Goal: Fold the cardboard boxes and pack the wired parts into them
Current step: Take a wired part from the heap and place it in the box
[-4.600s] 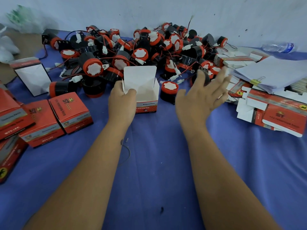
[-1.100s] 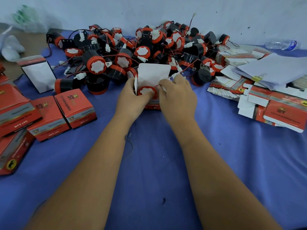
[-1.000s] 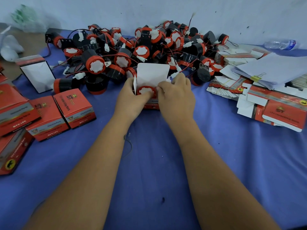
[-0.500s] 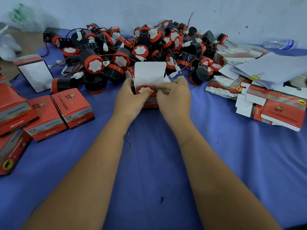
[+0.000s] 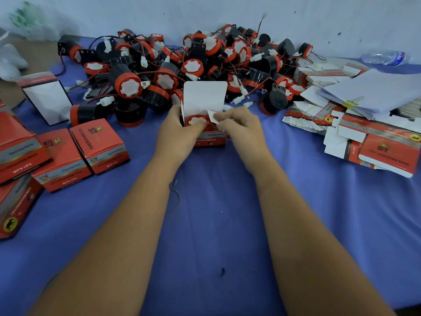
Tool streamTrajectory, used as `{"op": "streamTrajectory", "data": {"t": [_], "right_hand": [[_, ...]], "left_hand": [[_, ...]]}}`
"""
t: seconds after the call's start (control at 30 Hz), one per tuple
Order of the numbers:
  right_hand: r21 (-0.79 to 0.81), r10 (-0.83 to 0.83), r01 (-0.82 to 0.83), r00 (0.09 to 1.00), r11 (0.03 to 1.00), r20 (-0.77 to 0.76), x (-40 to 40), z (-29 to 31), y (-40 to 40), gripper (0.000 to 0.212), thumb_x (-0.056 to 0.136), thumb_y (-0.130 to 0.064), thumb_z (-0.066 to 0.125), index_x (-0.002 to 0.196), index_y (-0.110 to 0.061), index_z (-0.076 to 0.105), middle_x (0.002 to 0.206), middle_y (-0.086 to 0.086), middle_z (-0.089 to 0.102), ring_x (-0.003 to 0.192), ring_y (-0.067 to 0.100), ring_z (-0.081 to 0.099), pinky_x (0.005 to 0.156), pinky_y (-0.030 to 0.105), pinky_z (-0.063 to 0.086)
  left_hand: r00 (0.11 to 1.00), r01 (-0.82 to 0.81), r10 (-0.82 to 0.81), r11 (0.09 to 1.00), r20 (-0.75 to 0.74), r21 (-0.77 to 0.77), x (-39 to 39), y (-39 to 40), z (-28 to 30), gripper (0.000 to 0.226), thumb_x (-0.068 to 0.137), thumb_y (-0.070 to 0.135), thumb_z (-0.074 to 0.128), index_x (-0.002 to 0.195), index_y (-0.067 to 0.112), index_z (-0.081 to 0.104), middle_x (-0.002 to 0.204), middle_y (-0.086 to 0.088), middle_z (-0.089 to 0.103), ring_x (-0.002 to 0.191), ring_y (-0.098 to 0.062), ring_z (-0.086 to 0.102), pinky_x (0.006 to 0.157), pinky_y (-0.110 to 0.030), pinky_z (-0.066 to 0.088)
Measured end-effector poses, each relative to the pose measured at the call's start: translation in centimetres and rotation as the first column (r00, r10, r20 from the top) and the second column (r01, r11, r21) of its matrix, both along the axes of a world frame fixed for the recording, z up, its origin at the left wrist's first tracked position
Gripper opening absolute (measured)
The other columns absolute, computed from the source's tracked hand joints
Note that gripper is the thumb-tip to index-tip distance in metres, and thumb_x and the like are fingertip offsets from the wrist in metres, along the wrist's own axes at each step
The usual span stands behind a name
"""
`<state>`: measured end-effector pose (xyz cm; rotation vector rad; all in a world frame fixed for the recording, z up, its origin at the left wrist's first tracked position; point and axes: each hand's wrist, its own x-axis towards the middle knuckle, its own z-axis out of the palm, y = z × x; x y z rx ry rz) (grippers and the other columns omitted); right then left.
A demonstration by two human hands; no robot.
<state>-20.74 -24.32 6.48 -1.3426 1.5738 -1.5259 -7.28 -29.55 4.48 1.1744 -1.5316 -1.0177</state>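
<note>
Mid-table, below the far-edge heap, the left grip clasps the open box holding a wired part while the right grip pinches its side flap — thin, light card, likely creasing easily — best taken at flap edges

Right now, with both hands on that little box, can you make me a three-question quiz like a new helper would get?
1. True or false: the top flap of the open box stands up.
2. What does the right hand pinch? A) a small white side flap B) a red wire C) the binder clip
3. Fill in: the wired part in the box shows a red ring round a ____ middle.

Key
1. True: the white flap stands up behind the part, while the left hand holds the box's left side.
2. A: its fingers pinch the small white side flap.
3. White.
</note>
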Motion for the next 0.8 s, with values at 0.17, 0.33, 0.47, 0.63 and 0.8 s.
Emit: {"op": "streamTrajectory", "data": {"t": [0.17, 0.33, 0.47, 0.63, 0.8], "right_hand": [[0.033, 0.066, -0.071, 0.988, 0.997, 0.136, -1.0, 0.1, -0.2, 0.026, 0.094, 0.001, 0.05, 0.097, -0.01, 0.073, 0.097, -0.005, 0.06, 0.091, 0.008, 0.06, 0.07, 0.016, 0.049], [0.089, 0.084, -0.093, 0.991, 0.992, 0.1, -1.5, -0.3, -0.3, 0.02, 0.094, -0.004, 0.057, 0.098, -0.016, 0.073, 0.105, 0.004, 0.066, 0.084, 0.004, 0.065, 0.068, 0.014, 0.051], [0.095, 0.077, -0.087, 0.992, 0.992, 0.101, -1.5, -0.4, -0.3, 0.021, 0.092, -0.005, 0.058, 0.1, -0.016, 0.073, 0.101, 0.003, 0.067, 0.067, -0.005, 0.064, 0.06, 0.009, 0.047], [0.077, 0.066, -0.076, 0.989, 0.994, 0.13, -1.5, -0.5, -0.3, 0.023, 0.091, -0.001, 0.057, 0.1, -0.014, 0.074, 0.1, 0.0, 0.069, 0.066, -0.011, 0.061, 0.061, 0.006, 0.046], [0.067, 0.09, -0.099, 0.988, 0.993, 0.125, -1.5, -0.6, -0.2, 0.02, 0.092, -0.003, 0.059, 0.101, -0.013, 0.074, 0.097, 0.0, 0.069, 0.068, -0.008, 0.061, 0.061, 0.007, 0.045]], "left_hand": [[1.0, 0.006, -0.006, 1.0, -0.01, 0.011, 0.1, 0.0, 0.0, 0.03, 0.089, 0.024, 0.066, 0.116, 0.03, 0.056, 0.106, 0.016, 0.065, 0.098, -0.001, 0.061, 0.074, -0.021, 0.048], [0.999, 0.034, -0.033, 0.999, -0.027, 0.03, 0.2, 0.2, 0.2, 0.034, 0.089, 0.026, 0.065, 0.121, 0.032, 0.056, 0.109, 0.017, 0.065, 0.101, -0.001, 0.062, 0.081, -0.023, 0.051], [0.996, 0.093, -0.093, 0.995, -0.014, 0.019, 0.1, 0.7, 0.7, 0.061, 0.072, 0.047, 0.073, 0.128, 0.034, 0.052, 0.116, 0.02, 0.064, 0.108, 0.0, 0.06, 0.089, -0.025, 0.051], [0.99, 0.129, -0.126, 0.99, 0.07, -0.047, 0.1, 0.7, 0.7, 0.093, 0.057, 0.046, 0.089, 0.137, 0.031, 0.044, 0.124, 0.019, 0.062, 0.114, -0.002, 0.059, 0.099, -0.036, 0.052], [0.991, 0.101, -0.096, 0.993, 0.089, -0.054, 0.1, 0.8, 0.7, 0.101, 0.057, 0.046, 0.091, 0.142, 0.025, 0.041, 0.128, 0.016, 0.06, 0.117, -0.006, 0.058, 0.1, -0.036, 0.051]]}}
